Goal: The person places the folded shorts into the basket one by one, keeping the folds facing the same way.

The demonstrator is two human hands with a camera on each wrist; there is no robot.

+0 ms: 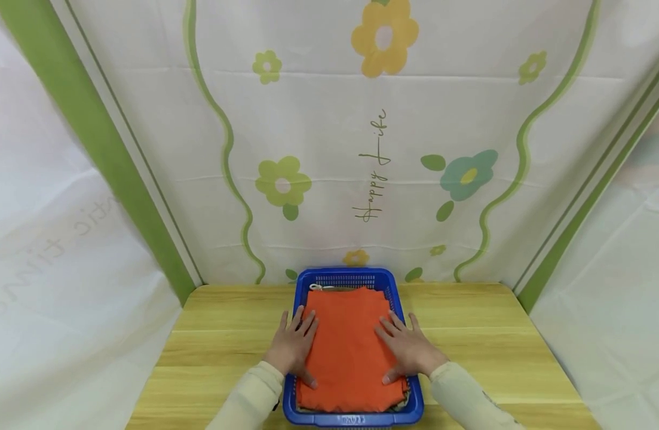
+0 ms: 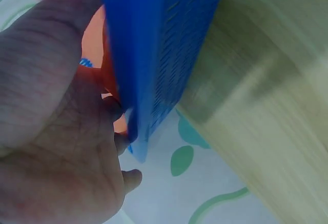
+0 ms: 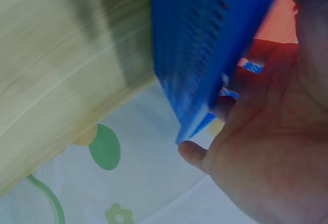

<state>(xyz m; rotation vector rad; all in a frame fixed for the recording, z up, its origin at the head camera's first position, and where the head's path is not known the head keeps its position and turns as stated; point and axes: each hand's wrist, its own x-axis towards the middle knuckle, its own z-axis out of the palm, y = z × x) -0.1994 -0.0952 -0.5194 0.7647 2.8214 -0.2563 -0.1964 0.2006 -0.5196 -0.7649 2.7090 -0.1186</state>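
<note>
A folded orange cloth [image 1: 351, 352] lies on top in a blue plastic basket [image 1: 356, 420]. At its left edge my left hand [image 1: 294, 346] rests with fingers spread, over the basket's side rim. On the opposite edge my right hand [image 1: 410, 347] lies the same way, its fingers and thumb on the cloth. Both wrist views show the basket's perforated side wall, with the left palm [image 2: 66, 147] and the right palm [image 3: 266, 126] beside it. Beneath the orange cloth, a strip of darker fabric peeks out, and a white cord [image 1: 315, 287] shows at the back left corner.
The basket stands on a wooden table [image 1: 221, 346] with table surface on both sides. Behind it hangs a white curtain [image 1: 318, 119] printed with flowers and the words "Happy Life". More white fabric with green bands [image 1: 92, 131] hangs at the left and right.
</note>
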